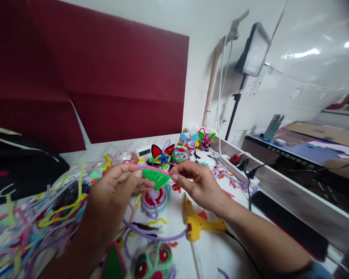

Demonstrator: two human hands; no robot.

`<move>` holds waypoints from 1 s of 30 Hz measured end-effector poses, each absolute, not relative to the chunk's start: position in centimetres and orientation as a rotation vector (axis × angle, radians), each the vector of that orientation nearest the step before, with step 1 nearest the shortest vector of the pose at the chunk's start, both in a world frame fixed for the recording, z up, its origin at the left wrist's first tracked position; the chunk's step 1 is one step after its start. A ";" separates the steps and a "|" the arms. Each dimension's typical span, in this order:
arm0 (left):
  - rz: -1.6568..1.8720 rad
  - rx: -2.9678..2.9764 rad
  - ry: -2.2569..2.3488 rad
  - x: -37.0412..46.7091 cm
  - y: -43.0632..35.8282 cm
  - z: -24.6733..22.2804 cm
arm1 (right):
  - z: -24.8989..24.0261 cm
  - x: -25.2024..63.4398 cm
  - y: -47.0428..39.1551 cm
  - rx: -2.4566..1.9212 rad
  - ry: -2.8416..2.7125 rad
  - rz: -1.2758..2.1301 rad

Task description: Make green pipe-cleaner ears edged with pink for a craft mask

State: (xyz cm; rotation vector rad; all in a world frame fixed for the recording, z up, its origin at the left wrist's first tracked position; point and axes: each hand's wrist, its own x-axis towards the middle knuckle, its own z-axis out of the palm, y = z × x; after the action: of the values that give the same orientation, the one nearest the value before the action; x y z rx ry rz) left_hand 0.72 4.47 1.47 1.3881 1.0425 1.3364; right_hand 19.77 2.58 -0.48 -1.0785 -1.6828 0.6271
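Left hand (113, 188): thumb in front and fingers behind, clamped on one end of the green piece (156, 177).
Right hand (199, 184): thumb and forefinger pinched at the far end of the pink edging (154, 169); the two hands are apart, bridged by the piece.
Green piece: held up above the worktop, ribbed, the pink edging along its upper side.
Handling: probably very light, fuzzy rather than slippery, bendable yet springy; hard squeezing could crush the ribs or loosen the edging.
Best hold: likely the broad end, flat between thumb and fingers, with the edging steadied at its tip.
Below the piece: a purple-and-red coil (153, 201).
Beside the right forearm: a yellow glue gun (195, 223), nozzle pointing away from the wearer.
Left side: a tangle of coloured fuzzy stems (26, 224).
Farther back: a red-eared ornament (162, 158) among other decorated ones.
Right edge: a black phone (289, 224).
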 end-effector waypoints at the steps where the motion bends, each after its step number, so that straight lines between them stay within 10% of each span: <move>1: 1.338 1.390 1.048 0.7 4.5 1.5 | -0.5 19.8 2.6 -1.076 -1.688 0.623; 30: 1.323 1.439 1.099 0.6 4.5 1.5 | -0.4 19.0 2.0 -1.106 -1.755 0.422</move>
State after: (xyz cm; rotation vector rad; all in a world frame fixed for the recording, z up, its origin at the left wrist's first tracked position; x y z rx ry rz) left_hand 0.57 4.47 1.47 1.4387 1.0991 1.3232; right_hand 18.96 1.96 -0.43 -1.1061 -1.7550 0.4225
